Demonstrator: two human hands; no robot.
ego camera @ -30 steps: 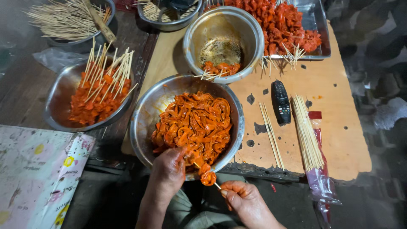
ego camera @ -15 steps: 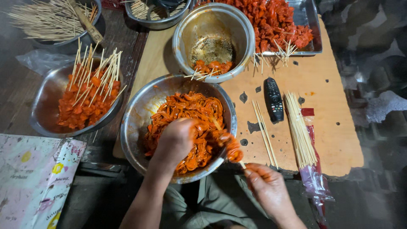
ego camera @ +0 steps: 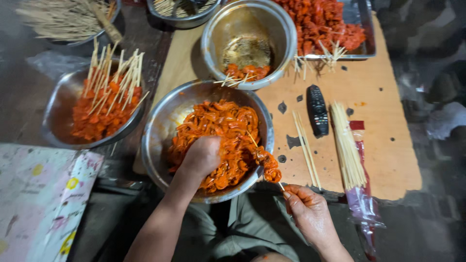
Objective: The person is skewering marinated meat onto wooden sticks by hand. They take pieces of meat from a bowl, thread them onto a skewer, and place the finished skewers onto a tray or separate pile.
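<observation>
A steel bowl in front of me holds a heap of orange-red marinated meat strips. My left hand is down in the meat, fingers curled into the strips. My right hand is at the bowl's near right rim and grips the end of a thin wooden skewer. The skewer carries a clump of threaded meat pieces and its tip points up over the bowl.
A bowl of finished skewers stands to the left. Behind are a smaller steel bowl with a few skewers and a tray of red meat. On the wooden board lie loose skewers, a black remote and a packet of sticks.
My left hand went from the near rim into the meat heap. My right hand carried the skewer to the right, off the bowl's front edge. The camera view shifted slightly.
</observation>
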